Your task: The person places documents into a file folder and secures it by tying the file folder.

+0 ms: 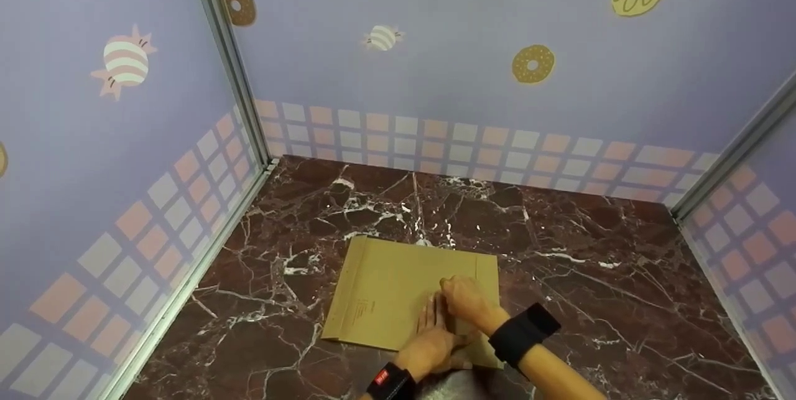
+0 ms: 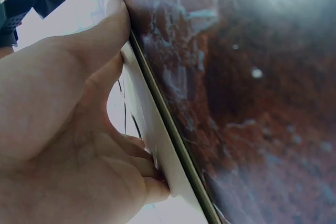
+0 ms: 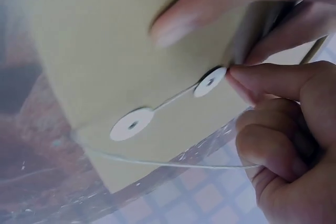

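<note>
A tan kraft-paper envelope [image 1: 404,282] lies on the dark marbled floor, a few lines of small print near its left side. My left hand [image 1: 433,344] rests on its near part with fingers stretched out; in the left wrist view its thumb [image 2: 116,11] is right at the envelope edge. Two white round buttons [image 3: 132,123] sit on the paper in the right wrist view, with a thin string [image 3: 170,163] running between them and on to my right hand [image 3: 283,135]. Those curled fingers grip the string, with a fingertip at the farther button.
Purple walls [image 1: 435,33] with printed sweets and a band of pink and white squares enclose the floor [image 1: 591,288] on the left, back and right. A metal strip [image 1: 180,288] runs along the left wall's foot. Black bands [image 1: 525,333] circle both wrists.
</note>
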Available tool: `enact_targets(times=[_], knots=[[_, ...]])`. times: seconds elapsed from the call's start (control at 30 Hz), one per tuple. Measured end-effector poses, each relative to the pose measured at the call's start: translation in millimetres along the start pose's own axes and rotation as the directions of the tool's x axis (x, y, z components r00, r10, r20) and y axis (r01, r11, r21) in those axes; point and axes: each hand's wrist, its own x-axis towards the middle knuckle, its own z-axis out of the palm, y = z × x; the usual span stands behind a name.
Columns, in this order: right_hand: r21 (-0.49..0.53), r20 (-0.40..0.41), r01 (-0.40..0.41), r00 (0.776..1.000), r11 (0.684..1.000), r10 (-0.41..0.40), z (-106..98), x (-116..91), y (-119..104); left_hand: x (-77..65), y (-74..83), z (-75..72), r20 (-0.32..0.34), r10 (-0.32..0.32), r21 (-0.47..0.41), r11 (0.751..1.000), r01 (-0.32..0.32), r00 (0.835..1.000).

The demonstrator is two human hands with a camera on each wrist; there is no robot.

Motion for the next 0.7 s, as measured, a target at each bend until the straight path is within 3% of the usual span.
enact_targets(times=[0.23, 0.37, 0.5, 0.7], knots=[[0.049, -0.039, -0.060, 0.997, 0.997, 0.062, 5.4, 4.5, 10.7, -1.5, -0.2, 0.4, -0.004, 0.014, 0.026, 1.000, -0.014, 1.000], [0.163, 0.002, -0.155, 0.988, 0.974, 0.157, 3.1, 3.4, 18.7, -1.6, -0.6, 1.3, -0.012, 0.040, 0.016, 0.999, -0.039, 0.999], [0.301, 0.063, -0.310, 0.950, 0.902, 0.305, 1.5, 1.1, 24.4, -0.6, -0.7, 0.6, -0.002, 0.012, -0.010, 1.000, -0.012, 1.000], [0.371, 0.080, -0.463, 0.879, 0.805, 0.469, 1.6, -2.3, 24.8, 1.2, 0.1, 1.3, 0.015, -0.021, -0.019, 1.000, 0.021, 1.000]])
